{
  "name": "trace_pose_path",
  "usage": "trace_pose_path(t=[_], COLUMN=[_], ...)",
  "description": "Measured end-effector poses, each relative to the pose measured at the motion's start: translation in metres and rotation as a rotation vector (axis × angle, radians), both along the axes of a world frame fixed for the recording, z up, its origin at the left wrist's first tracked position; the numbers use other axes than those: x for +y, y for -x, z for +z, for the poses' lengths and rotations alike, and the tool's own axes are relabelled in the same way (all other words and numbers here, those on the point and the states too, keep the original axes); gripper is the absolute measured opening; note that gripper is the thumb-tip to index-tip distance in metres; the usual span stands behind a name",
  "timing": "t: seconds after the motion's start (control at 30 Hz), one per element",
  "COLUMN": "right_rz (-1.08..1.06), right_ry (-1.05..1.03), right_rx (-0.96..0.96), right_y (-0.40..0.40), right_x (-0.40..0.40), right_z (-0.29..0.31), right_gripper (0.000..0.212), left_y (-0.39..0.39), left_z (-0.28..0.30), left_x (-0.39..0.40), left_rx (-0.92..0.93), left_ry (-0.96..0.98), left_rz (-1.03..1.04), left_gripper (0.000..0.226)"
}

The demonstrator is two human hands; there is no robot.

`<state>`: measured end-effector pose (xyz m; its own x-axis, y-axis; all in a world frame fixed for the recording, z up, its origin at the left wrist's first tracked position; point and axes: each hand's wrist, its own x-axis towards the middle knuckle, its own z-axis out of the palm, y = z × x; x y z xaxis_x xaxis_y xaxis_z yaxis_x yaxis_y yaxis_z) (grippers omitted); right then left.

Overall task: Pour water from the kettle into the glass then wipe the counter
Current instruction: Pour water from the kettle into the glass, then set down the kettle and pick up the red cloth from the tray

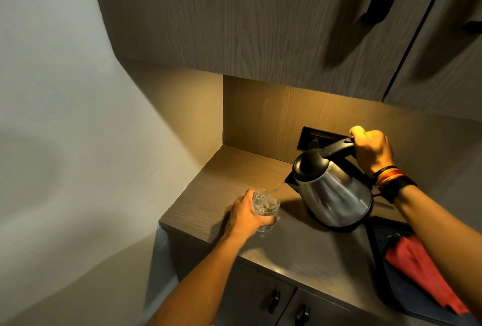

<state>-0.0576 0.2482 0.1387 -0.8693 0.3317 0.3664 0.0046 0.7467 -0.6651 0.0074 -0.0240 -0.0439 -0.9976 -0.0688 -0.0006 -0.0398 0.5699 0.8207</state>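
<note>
A steel kettle [332,195] with a black lid and handle is tilted to the left above the wooden counter [216,190]. My right hand [371,149] grips its black handle. A thin stream of water runs from the spout into a clear glass [266,208] that stands on the counter. My left hand [247,215] is wrapped around the glass from the left. The water in the glass is churning. A red cloth [420,271] lies on a dark tray [391,281] at the right.
A dark socket panel [310,138] sits in the back wall behind the kettle. Upper cabinets [260,20] hang low overhead. Lower cabinet doors with black knobs [273,299] are below the counter's front edge. A white wall is at the left.
</note>
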Motion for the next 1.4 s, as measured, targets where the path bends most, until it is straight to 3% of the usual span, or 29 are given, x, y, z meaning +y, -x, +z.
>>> trace_pose_path(t=[0.1, 0.2, 0.33, 0.77, 0.93, 1.03, 1.13, 1.2, 1.3, 1.4], right_rz=[-0.016, -0.109, -0.166, -0.326, -0.310, -0.279, -0.177, -0.184, -0.336, -0.290], right_ry=[0.155, 0.443, 0.823, 1.020, 1.100, 1.106, 1.137, 1.033, 0.602, 0.199], right_rx=[-0.014, 0.039, 0.102, 0.264, 0.232, 0.209, 0.118, 0.018, -0.071, -0.150], right_y=[-0.004, -0.006, -0.002, 0.010, 0.011, 0.007, 0.008, 0.004, -0.033, -0.090], right_x=[0.016, 0.030, 0.048, 0.081, 0.083, 0.083, 0.088, 0.093, 0.103, 0.117], right_z=[-0.011, -0.020, -0.027, -0.070, -0.081, -0.080, -0.082, -0.083, -0.090, -0.127], right_gripper=[0.064, 0.061, 0.023, 0.014, 0.014, 0.018, 0.035, 0.049, 0.054, 0.056], left_y=[-0.001, -0.001, 0.000, 0.008, 0.009, 0.009, 0.009, 0.008, 0.005, 0.002], left_z=[0.002, 0.003, 0.003, -0.007, -0.007, -0.007, -0.007, -0.007, -0.007, -0.008], left_x=[0.000, 0.000, -0.001, 0.003, 0.002, 0.001, 0.002, 0.002, 0.004, 0.007], left_rx=[0.009, -0.002, -0.017, -0.019, -0.017, -0.017, -0.014, -0.014, -0.006, -0.002], left_ry=[0.035, 0.055, 0.059, 0.053, 0.041, 0.037, 0.033, 0.026, 0.010, -0.027], left_rz=[0.002, -0.007, -0.020, 0.001, -0.002, -0.004, -0.013, -0.017, -0.024, -0.024], left_gripper=[0.094, 0.099, 0.098, 0.092, 0.093, 0.095, 0.089, 0.088, 0.086, 0.088])
